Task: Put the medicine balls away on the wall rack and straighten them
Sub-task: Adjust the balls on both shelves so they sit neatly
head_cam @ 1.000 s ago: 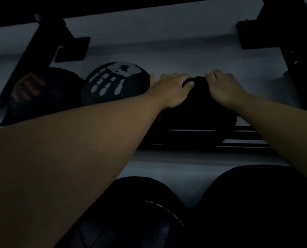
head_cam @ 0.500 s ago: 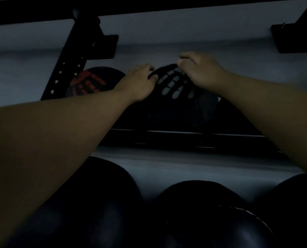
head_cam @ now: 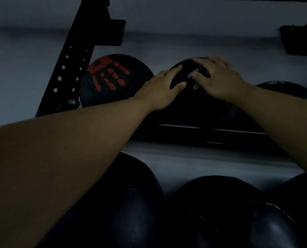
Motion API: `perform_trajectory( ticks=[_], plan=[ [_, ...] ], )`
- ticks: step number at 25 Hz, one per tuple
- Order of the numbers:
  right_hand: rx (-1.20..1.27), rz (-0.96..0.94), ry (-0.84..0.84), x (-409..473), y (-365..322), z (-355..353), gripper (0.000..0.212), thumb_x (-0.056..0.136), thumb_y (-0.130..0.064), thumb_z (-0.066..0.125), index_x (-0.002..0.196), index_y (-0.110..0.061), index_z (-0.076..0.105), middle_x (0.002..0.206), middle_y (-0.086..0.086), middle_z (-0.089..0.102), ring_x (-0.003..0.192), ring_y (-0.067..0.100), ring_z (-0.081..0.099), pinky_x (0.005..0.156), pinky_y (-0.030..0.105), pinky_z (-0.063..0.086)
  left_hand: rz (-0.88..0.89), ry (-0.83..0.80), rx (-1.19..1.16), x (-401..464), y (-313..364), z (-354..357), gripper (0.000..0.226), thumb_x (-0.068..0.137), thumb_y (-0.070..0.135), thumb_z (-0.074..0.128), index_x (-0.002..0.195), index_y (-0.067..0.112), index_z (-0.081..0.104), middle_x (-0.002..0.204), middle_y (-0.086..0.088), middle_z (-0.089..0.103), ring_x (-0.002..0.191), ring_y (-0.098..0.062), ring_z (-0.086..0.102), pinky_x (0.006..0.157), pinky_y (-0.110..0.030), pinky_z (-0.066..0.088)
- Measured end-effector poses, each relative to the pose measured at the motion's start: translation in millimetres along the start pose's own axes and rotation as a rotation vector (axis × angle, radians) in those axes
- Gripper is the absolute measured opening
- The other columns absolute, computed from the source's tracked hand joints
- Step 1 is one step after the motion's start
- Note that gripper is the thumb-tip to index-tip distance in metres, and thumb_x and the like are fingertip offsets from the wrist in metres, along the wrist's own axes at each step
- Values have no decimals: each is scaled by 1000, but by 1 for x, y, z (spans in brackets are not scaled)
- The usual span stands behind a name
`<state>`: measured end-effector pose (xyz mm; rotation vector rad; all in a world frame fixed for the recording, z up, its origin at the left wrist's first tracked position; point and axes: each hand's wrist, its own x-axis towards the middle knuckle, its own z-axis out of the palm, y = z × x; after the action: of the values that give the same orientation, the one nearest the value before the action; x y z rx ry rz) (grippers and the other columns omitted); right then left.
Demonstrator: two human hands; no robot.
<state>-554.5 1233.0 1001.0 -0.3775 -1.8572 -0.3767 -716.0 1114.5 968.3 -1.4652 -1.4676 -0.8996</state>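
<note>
A black medicine ball with a white handprint [head_cam: 186, 97] rests on the wall rack's rail [head_cam: 193, 129]. My left hand [head_cam: 160, 88] lies on its upper left side and my right hand [head_cam: 219, 79] covers its top right, both pressed on the ball and hiding most of the print. To its left sits a black ball with a red handprint [head_cam: 113, 79]. On its right, a plain black ball [head_cam: 285, 92] shows only its top behind my right forearm.
A perforated black rack upright [head_cam: 72, 67] slants down the wall at left, and a second bracket [head_cam: 299, 40] hangs at the top right. Several large dark balls [head_cam: 219, 208] fill the lower shelf close to me. The room is dim.
The view has swung left along the rack. My hands left the plain black ball at right and now press on the white-handprint ball, the right hand covering more of its print.
</note>
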Motion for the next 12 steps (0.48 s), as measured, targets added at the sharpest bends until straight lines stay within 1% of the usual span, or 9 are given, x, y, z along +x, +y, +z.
perform_trajectory(
  ticks=[2,3,5,8,12],
  plan=[
    [-16,16,49,-2,-10,0,58,100,-55,40,155,-38,36,167,8,28,152,37,24,121,59,21,3,4,146,-2,-2,-16,64,108,53,37,166,30,22,167,-8,38,150,-31,40,124,-51,29],
    [-26,25,71,-3,-18,1,56,100,-52,41,152,-33,40,162,12,34,148,39,30,119,58,23,3,26,205,-5,-4,-25,62,108,52,39,164,29,28,165,-7,43,148,-31,43,123,-51,29],
    [-33,25,82,-2,-39,5,52,100,-49,42,148,-28,46,156,16,40,143,41,35,118,56,24,-16,74,283,-13,-13,-45,56,107,49,41,159,29,38,161,-5,48,146,-32,43,121,-49,30],
    [-2,-11,26,2,-84,14,52,102,-50,41,148,-28,47,153,18,43,142,42,38,121,57,24,-67,78,343,-26,-38,-76,50,106,44,45,152,26,48,156,-6,50,143,-33,43,118,-50,34],
    [69,-78,-58,10,-143,35,54,102,-53,42,151,-30,45,152,15,44,138,39,42,115,52,34,-95,85,326,-39,-80,-114,47,104,38,52,149,21,52,151,-12,50,141,-36,44,117,-51,37]
  ],
)
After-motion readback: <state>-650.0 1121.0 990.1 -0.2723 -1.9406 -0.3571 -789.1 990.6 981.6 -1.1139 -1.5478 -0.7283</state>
